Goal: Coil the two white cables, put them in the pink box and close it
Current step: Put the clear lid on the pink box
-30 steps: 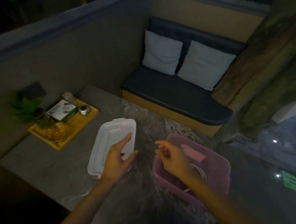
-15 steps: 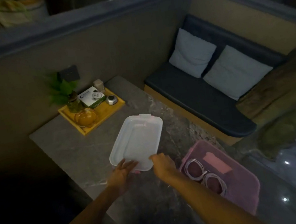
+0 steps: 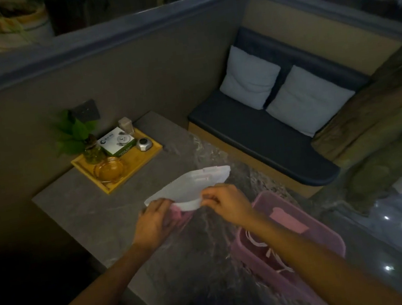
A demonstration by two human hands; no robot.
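Observation:
The pink box (image 3: pixel 326 235) stands open on the grey table, at the right under my right forearm. Coiled white cables (image 3: pixel 258 243) lie inside it, partly hidden by that arm. Its translucent white lid (image 3: pixel 194 186) is held tilted above the table to the left of the box, near edge low, far edge raised. My left hand (image 3: pixel 153 222) grips the lid's near left corner, over a pink clip. My right hand (image 3: pixel 227 202) pinches the lid's near right edge.
A yellow tray (image 3: pixel 144 157) at the table's far left corner carries a small plant, a white-green packet, a glass ashtray and a small metal object. A dark bench (image 3: pixel 255 129) with two pale cushions stands beyond the table. A grey wall runs along the left.
The lid lay flatter in front of me half a second ago; both hands now grip its near edge and have tipped it up. My view has shifted, so the box sits lower right.

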